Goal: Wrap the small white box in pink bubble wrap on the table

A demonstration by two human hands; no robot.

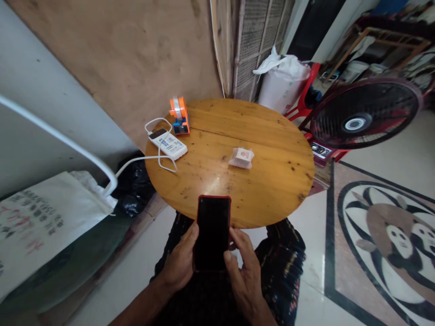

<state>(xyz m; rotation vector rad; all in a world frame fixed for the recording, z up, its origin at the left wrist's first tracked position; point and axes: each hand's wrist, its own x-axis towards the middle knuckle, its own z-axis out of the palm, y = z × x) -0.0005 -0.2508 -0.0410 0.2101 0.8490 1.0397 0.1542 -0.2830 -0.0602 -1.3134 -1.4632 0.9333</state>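
Observation:
A black phone (pixel 213 233) with a red case edge is held upright over my lap at the table's near edge, its screen dark. My left hand (pixel 181 256) grips its left side. Against its right side rests my right hand (pixel 244 271), thumb and fingers closed on the edge. Beyond the phone, a small box in pinkish wrap (pixel 242 157) lies on the round wooden table (pixel 275 181). At the table's left are a white power bank (pixel 169 144) with a looped white cable and an orange and blue tape dispenser (pixel 180 115).
A black fan (pixel 365 113) stands right of the table, beside a red chair (pixel 307 97) and a white sack (pixel 283 81). A printed white bag (pixel 50 226) and a black plastic bag (pixel 134 185) are at the left. A wooden board (pixel 136 59) stands behind.

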